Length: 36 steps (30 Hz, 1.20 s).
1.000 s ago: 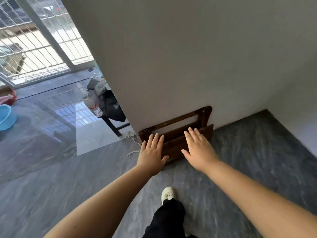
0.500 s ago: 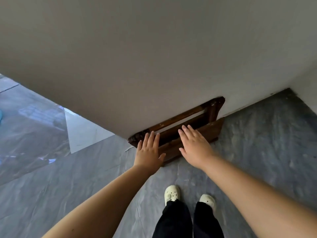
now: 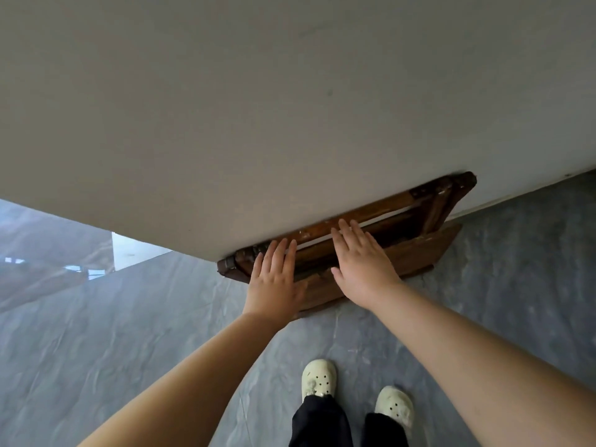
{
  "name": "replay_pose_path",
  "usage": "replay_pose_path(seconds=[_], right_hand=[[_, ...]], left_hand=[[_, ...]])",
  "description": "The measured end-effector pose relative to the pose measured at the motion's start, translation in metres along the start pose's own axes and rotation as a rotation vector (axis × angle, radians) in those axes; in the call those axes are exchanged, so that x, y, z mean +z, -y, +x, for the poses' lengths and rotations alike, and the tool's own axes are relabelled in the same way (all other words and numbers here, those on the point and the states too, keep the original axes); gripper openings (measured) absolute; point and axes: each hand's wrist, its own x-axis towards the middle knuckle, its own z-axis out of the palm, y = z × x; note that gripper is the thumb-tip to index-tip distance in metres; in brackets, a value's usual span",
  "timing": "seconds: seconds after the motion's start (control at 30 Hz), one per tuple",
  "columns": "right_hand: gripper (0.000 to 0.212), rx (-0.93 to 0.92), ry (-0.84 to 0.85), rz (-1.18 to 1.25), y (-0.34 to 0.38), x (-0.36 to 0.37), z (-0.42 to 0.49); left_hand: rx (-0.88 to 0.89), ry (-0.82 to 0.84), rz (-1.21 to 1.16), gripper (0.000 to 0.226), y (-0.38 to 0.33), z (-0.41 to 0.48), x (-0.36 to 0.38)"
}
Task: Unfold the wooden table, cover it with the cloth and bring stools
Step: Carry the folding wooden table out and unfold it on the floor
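By the grey wall (image 3: 290, 108) the folded wooden table (image 3: 419, 250) leans on edge; you've stepped closer, left hand (image 3: 274, 279) and right hand (image 3: 361, 266) now spread flat over it, gripping nothing yet.

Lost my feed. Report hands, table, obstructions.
Left hand, right hand open, over folded wooden table. Table leans on wall, not yet unfolded. Nothing seen blocking.

The table (image 3: 416, 253), at 1 o'clock, is dark varnished wood, scuffed at the corners. The wall (image 3: 258, 108) looks matt and smooth; the floor (image 3: 129, 333) is polished grey marbled tile.
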Motion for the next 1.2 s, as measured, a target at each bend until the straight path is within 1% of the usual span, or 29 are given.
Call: replay_pose_path(seconds=[0.1,0.2,0.37,0.47,0.53,0.73,0.8,0.83,0.93,0.97,1.03,1.1,1.13,1.2], right_hand=[[0.069,-0.018,-0.004,-0.009,-0.002,0.008,0.013],[0.071,-0.018,-0.024,-0.020,-0.004,0.013,0.021],[0.078,-0.006,-0.070,-0.039,-0.007,0.024,0.020],[0.082,-0.006,-0.135,-0.054,-0.007,0.033,0.011],[0.084,-0.001,-0.181,-0.033,-0.008,0.041,0.002],[0.087,-0.021,-0.219,-0.030,-0.017,0.053,-0.026],[0.086,-0.016,-0.236,-0.008,-0.017,0.056,-0.031],[0.086,-0.012,-0.243,0.005,-0.016,0.057,-0.034],[0.086,0.008,-0.251,0.051,-0.015,0.062,-0.044],[0.085,0.011,-0.256,0.070,-0.015,0.065,-0.047],[0.078,0.008,-0.298,0.153,-0.015,0.068,-0.051],[0.067,0.082,-0.389,0.390,-0.011,0.067,-0.055],[0.064,0.176,-0.456,0.545,-0.008,0.066,-0.056],[0.063,0.410,-0.571,0.868,0.001,0.060,-0.052]], left_hand=[[0.005,-0.037,0.029,0.076,0.003,0.002,0.012],[-0.006,-0.012,0.034,0.077,0.003,0.003,0.015],[-0.060,-0.032,0.029,0.073,-0.003,0.003,0.017],[-0.083,-0.031,0.004,0.067,-0.010,-0.005,0.015],[-0.071,-0.042,0.003,0.066,-0.014,-0.013,0.014],[0.025,-0.124,-0.003,0.064,-0.015,-0.019,0.011],[0.055,-0.086,-0.032,0.058,-0.016,-0.008,0.003],[0.066,-0.038,-0.055,0.054,-0.015,-0.001,0.001],[0.014,0.242,-0.255,0.037,-0.014,0.024,-0.005],[-0.002,0.316,-0.289,0.033,-0.014,0.029,-0.005],[0.029,0.375,-0.263,0.031,-0.015,0.032,-0.005],[0.062,0.380,-0.250,0.032,-0.015,0.030,-0.003],[0.065,0.377,-0.251,0.031,-0.015,0.028,-0.003],[0.060,0.375,-0.252,0.032,-0.016,0.026,-0.002]])
